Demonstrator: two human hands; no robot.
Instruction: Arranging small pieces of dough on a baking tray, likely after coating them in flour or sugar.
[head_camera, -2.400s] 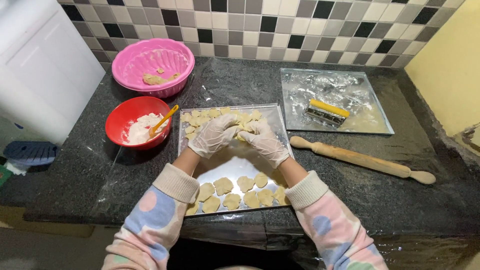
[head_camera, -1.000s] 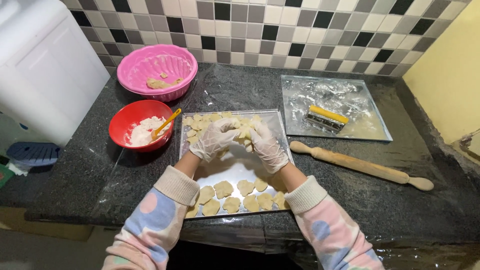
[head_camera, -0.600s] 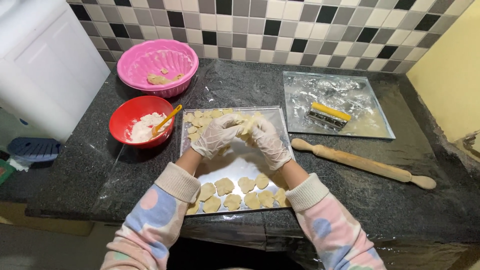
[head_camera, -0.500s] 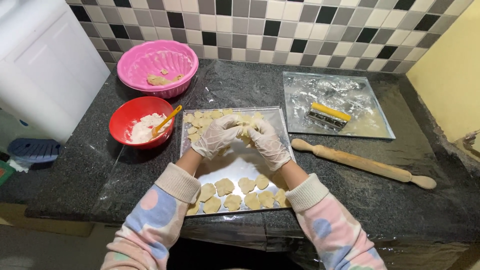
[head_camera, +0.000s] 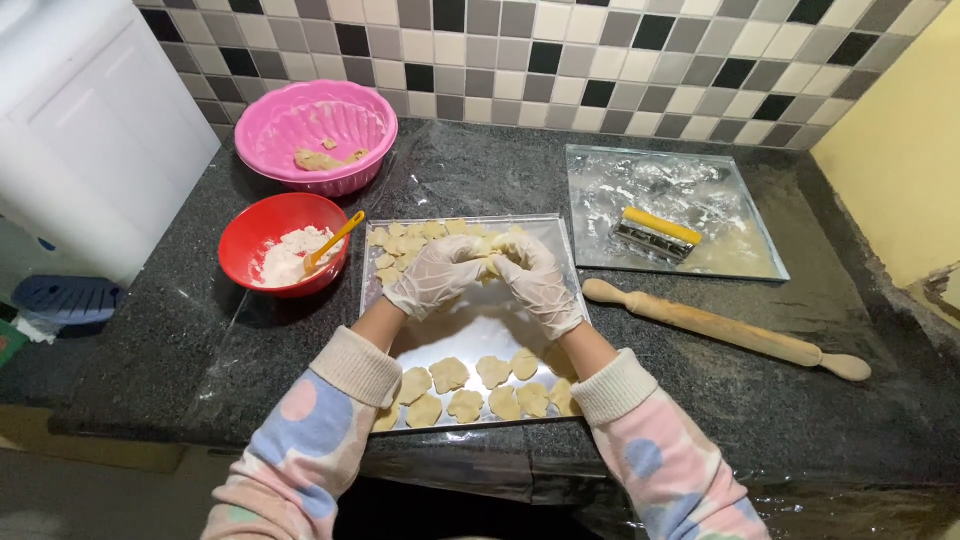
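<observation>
— What have you got there?

— A small piece of dough, pinched between the fingertips of both my hands. It sits above the middle of the metal tray, just in front of the far row of cut dough pieces.

— How are the hands set?

— Both are in thin clear gloves. My left hand curls in from the left, fingers bent round the dough; my right hand meets it from the right, fingers closed on the same piece. Most of the dough is hidden behind the gloves, so I can't tell its shape; it may be folded.

— And the rest of the tray?

— A second row of shaped pieces lies along the near edge, between my sleeves. The middle is bare metal.

— Around it?

— To the left, touching nothing, a red bowl with flour and an orange-handled spoon leaning in it. Behind that, a pink bowl with a lump of dough. To the right, a wooden rolling pin lies on the dark counter, and beyond it a floured tray holds a yellow-topped cutter
</observation>
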